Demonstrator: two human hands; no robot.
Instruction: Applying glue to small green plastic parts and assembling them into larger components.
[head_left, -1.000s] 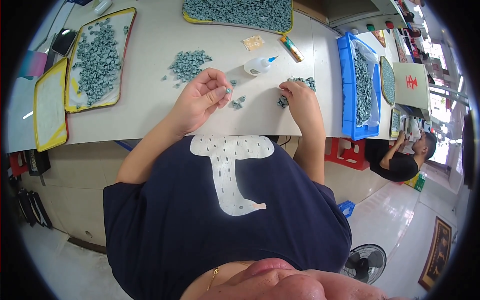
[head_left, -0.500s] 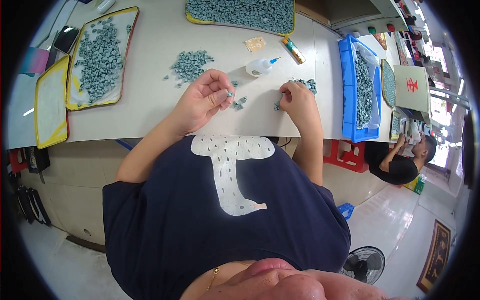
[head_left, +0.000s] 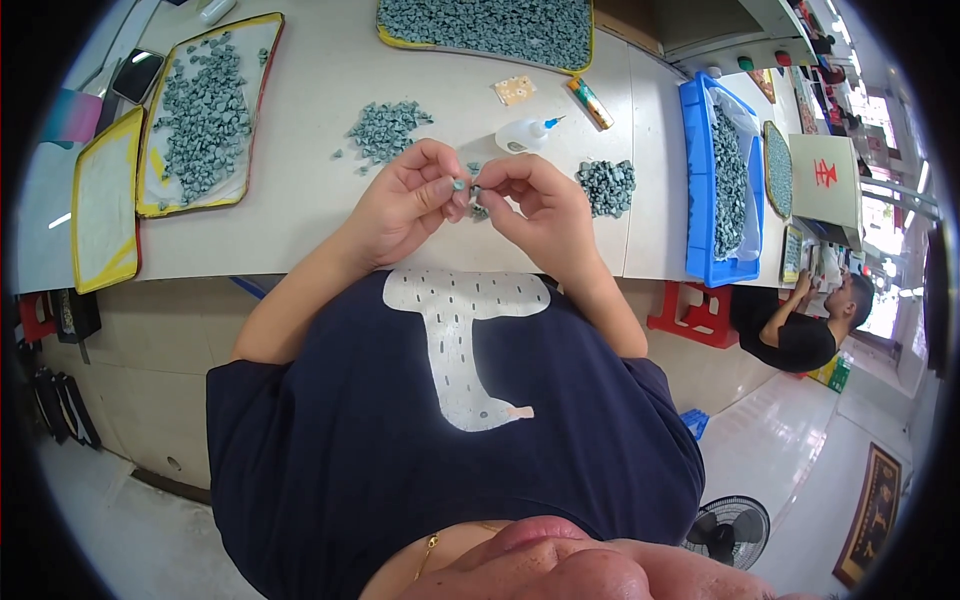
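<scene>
Between thumb and finger of my left hand (head_left: 410,200) is a small grey-green piece (head_left: 459,185). My right hand (head_left: 540,205) pinches a small dark piece (head_left: 476,191), held up close against the left one; whether the two touch I cannot tell. A few loose grey-green pieces (head_left: 479,213) lie on the table just under my fingertips, partly hidden. Beyond my left hand spreads a loose pile of grey-green pieces (head_left: 388,130). Right of my right hand sits a tighter pile of darker, shinier pieces (head_left: 606,188). A white squeeze bottle (head_left: 521,135) with a blue tip lies beyond my hands.
Trays of pieces stand at left (head_left: 205,120) and far middle (head_left: 490,30). An empty-looking yellow-rimmed tray (head_left: 105,200) overlaps the left one. A blue bin (head_left: 697,180) of pieces is at right, near a small tube (head_left: 590,103) and patterned card (head_left: 515,90). Another person (head_left: 800,315) sits far right.
My right hand has moved left from the darker pile to my left hand, bringing a small dark piece with it. My left hand has stayed nearly in place.
</scene>
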